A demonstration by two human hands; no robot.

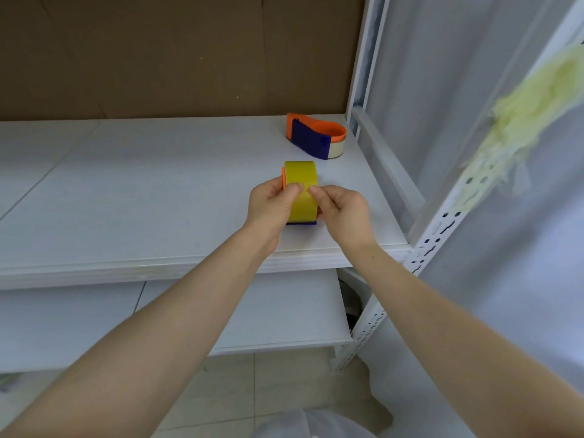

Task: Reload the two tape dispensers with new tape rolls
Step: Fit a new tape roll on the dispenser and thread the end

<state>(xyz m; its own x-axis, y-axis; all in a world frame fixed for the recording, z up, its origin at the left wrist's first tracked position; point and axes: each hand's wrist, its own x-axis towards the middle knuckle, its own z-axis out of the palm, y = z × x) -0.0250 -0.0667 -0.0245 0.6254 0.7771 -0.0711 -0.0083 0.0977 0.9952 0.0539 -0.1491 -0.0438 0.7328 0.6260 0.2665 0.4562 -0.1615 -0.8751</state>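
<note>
**Head view.** The yellow tape roll (301,184) stands on edge over the front right part of the white shelf (142,184), held by both hands.

- **Hands:** The left hand (271,205) grips the roll from the left, fingers curled behind it and thumb pressed on the outer band. The right hand (343,210) pinches the band from the right between thumb and fingertip.
- **Hidden parts:** The held dispenser (301,223) is mostly hidden. Only an orange sliver at the roll's left and a blue strip beneath it show, so how the roll is seated cannot be told. Whether it rests on the shelf is also unclear.
- **Second dispenser:** The second dispenser (311,137), orange and blue, lies at the back right corner, near the cardboard backing (158,58) and well apart from the hands. Its blue plate partly covers a pale roll (336,150).
- **Edges and open room:** The shelf's front edge runs under the wrists, and its right edge lies near the right hand, bounded by a perforated post (442,222). Open surface extends to the left. The forearms partly block a lower shelf (252,311).
- **Unclear:** A yellowish frayed mass (521,115) clings to the post and is too blurred to identify.
</note>
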